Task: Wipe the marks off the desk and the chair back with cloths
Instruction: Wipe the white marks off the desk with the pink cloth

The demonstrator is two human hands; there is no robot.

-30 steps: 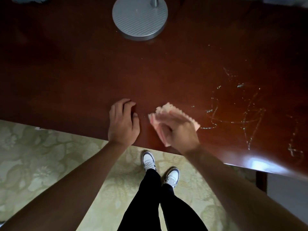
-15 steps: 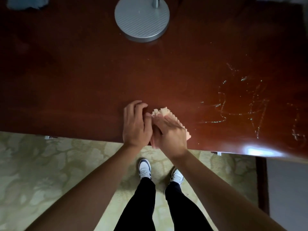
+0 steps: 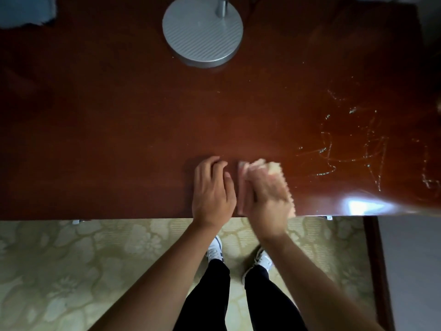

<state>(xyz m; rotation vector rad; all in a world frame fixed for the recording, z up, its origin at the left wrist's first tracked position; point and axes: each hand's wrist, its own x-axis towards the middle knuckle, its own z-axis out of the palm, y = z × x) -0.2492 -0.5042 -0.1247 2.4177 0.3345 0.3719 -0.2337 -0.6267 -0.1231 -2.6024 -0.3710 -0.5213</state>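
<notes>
A dark red-brown wooden desk (image 3: 119, 139) fills the upper half of the head view. Pale scribbled marks (image 3: 353, 151) shine on its right part. My right hand (image 3: 265, 199) presses flat on a pink cloth (image 3: 241, 187) with a zigzag edge, near the desk's front edge; the hand is motion-blurred. My left hand (image 3: 212, 192) rests palm down on the desk just left of the cloth, fingers curled, holding nothing. The marks lie to the right of the cloth, apart from it. No chair back is in view.
A round grey lamp base (image 3: 202, 32) with a metal pole stands at the back middle. A blue cloth (image 3: 26, 10) lies at the back left corner. Below the desk edge are patterned yellow-green floor (image 3: 71, 271), my legs and shoes.
My right hand slid the pink cloth left toward my left hand, then back slightly right. The left hand stayed planted on the desk. The view shifted a little.
</notes>
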